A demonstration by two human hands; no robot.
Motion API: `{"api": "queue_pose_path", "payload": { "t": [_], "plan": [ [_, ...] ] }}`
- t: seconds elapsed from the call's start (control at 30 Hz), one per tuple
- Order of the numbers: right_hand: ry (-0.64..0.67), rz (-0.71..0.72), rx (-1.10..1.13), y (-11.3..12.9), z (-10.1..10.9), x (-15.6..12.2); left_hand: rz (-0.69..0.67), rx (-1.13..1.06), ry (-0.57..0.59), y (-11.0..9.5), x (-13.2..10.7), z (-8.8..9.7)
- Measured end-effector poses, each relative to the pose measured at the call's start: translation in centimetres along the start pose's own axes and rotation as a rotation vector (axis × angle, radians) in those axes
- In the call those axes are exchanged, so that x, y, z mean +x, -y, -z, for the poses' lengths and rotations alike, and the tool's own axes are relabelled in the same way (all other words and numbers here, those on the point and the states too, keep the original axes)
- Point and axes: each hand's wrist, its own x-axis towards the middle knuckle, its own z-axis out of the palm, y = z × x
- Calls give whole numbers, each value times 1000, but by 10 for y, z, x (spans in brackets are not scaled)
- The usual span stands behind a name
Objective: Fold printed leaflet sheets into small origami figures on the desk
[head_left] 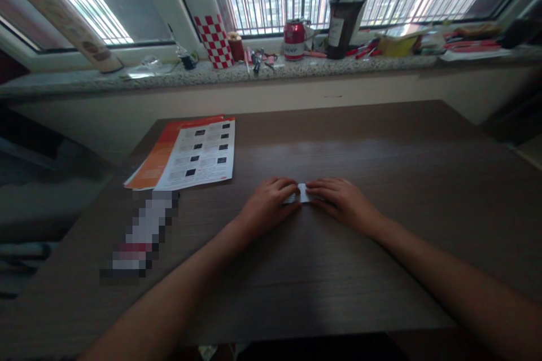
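Observation:
A small white piece of paper [304, 193] lies at the middle of the brown table, mostly covered by my fingers. From the left, my left hand [273, 201] closes on one end of it, thumb toward me and fingers on the far side. My right hand [340, 200] grips the other end in the same way. Between the two hands only a short white strip shows. Whether the paper is folded cannot be made out.
Printed sheets [199, 155], white over orange, lie at the table's [402, 152] back left. Nearer me is a pixelated item [144, 231]. Along the windowsill [169, 76] stand a checkered bottle [214, 39], a red can [294, 39], a dark drink cup [342, 22] and several small things.

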Motion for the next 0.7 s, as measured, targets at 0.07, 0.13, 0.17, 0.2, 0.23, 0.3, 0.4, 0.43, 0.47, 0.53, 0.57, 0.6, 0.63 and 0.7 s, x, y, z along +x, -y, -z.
{"api": "queue_pose_path", "payload": {
  "t": [0.07, 0.13, 0.17, 0.2, 0.23, 0.3, 0.4, 0.43, 0.47, 0.53, 0.57, 0.6, 0.63, 0.7],
  "plan": [
    [-20, 3, 22, 0, -1, 0, 6, -21, -31, -1, -1, -1],
    [-48, -1, 38, 0, -1, -1, 20, -47, -55, -2, -1, 0],
    [-66, -1, 37, 0, -1, -2, 32, -60, -66, -3, -2, 0],
    [-82, 0, 30, 0, 0, -2, 45, -72, -73, -4, -2, 1],
    [-93, 5, 17, 1, 1, -3, 57, -83, -78, -5, -2, 2],
    [-87, 21, -14, 4, 5, -5, 78, -101, -85, -6, -3, 3],
    [-58, 28, -15, 10, 10, -8, 106, -128, -107, -7, -4, 5],
    [-60, 13, 8, 11, 11, -8, 119, -132, -118, -7, -5, 5],
    [-64, -9, 42, 13, 12, -9, 132, -132, -130, -8, -5, 5],
    [-60, -66, 124, 15, 11, -9, 152, -117, -148, -8, -6, 5],
    [-50, -97, 166, 15, 10, -9, 157, -103, -158, -9, -6, 5],
    [-41, -130, 204, 15, 10, -9, 157, -84, -169, -9, -6, 5],
    [-40, -167, 239, 16, 9, -8, 157, -61, -179, -9, -6, 4],
    [-50, -250, 305, 17, 9, -6, 162, 0, -195, -9, -6, 4]
  ]
}}
